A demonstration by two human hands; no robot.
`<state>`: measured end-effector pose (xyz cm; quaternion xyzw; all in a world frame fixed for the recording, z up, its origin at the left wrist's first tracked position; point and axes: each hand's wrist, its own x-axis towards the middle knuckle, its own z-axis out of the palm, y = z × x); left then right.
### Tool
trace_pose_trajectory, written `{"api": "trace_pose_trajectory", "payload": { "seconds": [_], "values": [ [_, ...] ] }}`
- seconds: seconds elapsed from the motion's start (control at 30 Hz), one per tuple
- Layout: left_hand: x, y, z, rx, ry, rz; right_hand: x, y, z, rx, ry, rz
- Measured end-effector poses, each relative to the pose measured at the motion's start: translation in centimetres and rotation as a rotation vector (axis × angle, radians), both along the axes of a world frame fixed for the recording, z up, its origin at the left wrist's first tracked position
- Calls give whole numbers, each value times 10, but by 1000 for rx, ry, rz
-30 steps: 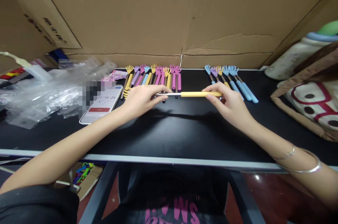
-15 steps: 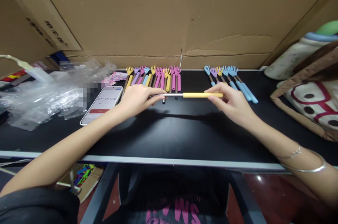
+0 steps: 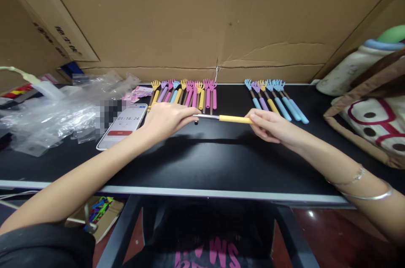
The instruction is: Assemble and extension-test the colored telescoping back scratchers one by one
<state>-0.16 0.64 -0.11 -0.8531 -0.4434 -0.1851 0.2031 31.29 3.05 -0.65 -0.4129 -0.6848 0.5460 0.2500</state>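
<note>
Between my hands is a back scratcher (image 3: 234, 119) with a yellow handle and a thin metal rod, held level above the desk. My left hand (image 3: 171, 118) is closed round the rod side; a bit of yellow claw peeks out behind its knuckles. At the other side, my right hand (image 3: 268, 124) pinches the end of the yellow handle between thumb and fingers. Behind my left hand lies a row of pink, yellow, purple and blue back scratchers (image 3: 201, 98). A second group of back scratchers (image 3: 278, 99), mostly blue, rests behind my right hand.
A phone (image 3: 125, 120) showing a timer lies left of my left hand, beside crumpled clear plastic bags (image 3: 63, 108). Cardboard (image 3: 202, 19) walls the back of the black desk (image 3: 205, 167). On the right stand a bag (image 3: 370, 120) and a pale bottle (image 3: 344, 70).
My right hand has turned and shifted slightly, now gripping the handle's end. The handle tilts a little downward to the right. My left hand stays almost in place, still holding the rod side.
</note>
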Motion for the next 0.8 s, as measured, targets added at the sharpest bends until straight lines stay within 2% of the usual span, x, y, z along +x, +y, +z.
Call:
{"api": "trace_pose_trajectory", "payload": {
  "seconds": [0.13, 0.27, 0.47, 0.53, 0.67, 0.8],
  "values": [
    [1, 1, -1, -17, 87, 55, -1, 1, -1, 66, -14, 0],
    [1, 2, 0, -57, 122, 107, -3, -3, 1, 226, -37, 9],
    [3, 0, 6, -259, 99, 82, -3, -8, 5, 696, -213, -51],
    [4, -1, 7, -310, 90, 66, -3, -9, 5, 785, -272, -68],
    [4, -1, 7, -292, 50, 75, -2, -10, 4, 824, -298, -109],
    [4, -2, 7, -228, 33, 79, -4, -9, 4, 788, -209, -110]
  ]
}}
